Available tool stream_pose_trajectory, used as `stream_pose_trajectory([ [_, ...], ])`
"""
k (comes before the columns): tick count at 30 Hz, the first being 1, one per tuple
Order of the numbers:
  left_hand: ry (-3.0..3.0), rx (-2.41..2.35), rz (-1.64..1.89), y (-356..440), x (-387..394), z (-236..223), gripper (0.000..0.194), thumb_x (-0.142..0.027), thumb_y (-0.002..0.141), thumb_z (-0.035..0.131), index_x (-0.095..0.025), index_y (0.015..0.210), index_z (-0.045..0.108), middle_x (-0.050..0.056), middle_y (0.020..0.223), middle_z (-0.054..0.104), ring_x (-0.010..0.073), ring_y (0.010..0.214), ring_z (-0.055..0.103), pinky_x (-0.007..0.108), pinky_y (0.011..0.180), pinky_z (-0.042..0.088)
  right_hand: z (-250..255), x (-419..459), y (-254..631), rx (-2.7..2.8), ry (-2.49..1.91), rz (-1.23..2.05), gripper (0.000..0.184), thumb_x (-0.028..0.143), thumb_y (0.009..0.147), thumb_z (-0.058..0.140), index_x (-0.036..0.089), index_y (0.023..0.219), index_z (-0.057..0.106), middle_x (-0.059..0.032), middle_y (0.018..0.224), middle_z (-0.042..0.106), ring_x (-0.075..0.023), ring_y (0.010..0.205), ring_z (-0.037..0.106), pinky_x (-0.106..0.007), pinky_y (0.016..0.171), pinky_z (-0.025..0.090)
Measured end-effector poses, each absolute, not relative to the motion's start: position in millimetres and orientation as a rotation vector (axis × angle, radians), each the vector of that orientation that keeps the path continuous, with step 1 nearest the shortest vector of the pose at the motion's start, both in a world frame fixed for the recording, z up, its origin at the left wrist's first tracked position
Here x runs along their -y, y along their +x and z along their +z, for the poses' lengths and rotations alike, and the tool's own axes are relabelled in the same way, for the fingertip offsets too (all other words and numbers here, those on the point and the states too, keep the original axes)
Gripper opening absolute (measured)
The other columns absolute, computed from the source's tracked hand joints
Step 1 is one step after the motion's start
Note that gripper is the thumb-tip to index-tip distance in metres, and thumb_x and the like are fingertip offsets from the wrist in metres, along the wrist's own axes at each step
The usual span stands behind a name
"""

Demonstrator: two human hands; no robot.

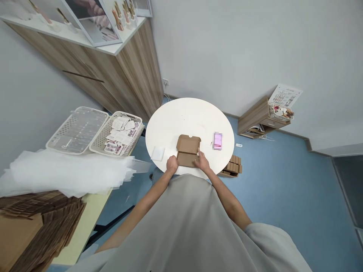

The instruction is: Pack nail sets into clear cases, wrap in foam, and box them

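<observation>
A small brown cardboard box lies near the front edge of the round white table, its lid flap standing open on the far side. My left hand is closed on the left side of the box, fingers curled round its edge. At the right side, my right hand grips the box wall, with the thumb up by the corner. The inside of the box looks bare. Left of my left hand lies a flat white packet. A pink pixelated rectangle is on the table's right part.
At left, a side table bears flat cardboard sheets, white foam sheets, an open white basket of printed cards and a clear-lidded basket. Folded boxes fill a carton on the floor at right. A low shelf stands beyond.
</observation>
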State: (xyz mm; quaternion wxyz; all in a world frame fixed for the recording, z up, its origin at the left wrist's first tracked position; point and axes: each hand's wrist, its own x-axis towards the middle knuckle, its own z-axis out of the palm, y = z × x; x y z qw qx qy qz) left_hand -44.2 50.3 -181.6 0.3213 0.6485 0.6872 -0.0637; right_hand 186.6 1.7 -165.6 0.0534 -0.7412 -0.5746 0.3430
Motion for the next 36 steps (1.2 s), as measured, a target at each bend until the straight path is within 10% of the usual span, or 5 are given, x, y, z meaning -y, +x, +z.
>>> stream_pose_trajectory([
  [8,1.687,-1.814,-0.13,-32.9,-48.7,-183.9,0.03,-0.004,0.096,0.049,-0.008,0.119,0.069,0.024,0.12,0.072,0.0334,0.11,0.071,0.039,0.092,0.056,-161.3,26.4,213.3,1.503,-2.609,1.094,0.03,0.038,0.105,0.058,0.018,0.118,0.075,-0.0126,0.116,0.08,-0.0271,0.111,0.073,-0.032,0.091,0.053],
  [36,1.678,-1.813,-0.138,-31.4,-49.1,-165.6,0.025,-0.011,0.098,0.053,-0.011,0.116,0.071,0.021,0.12,0.075,0.0337,0.113,0.072,0.038,0.09,0.055,-153.0,-28.4,162.3,1.688,-2.693,1.016,0.017,0.022,0.092,0.073,0.012,0.105,0.079,-0.0141,0.085,0.081,-0.0239,0.084,0.078,-0.027,0.075,0.058],
])
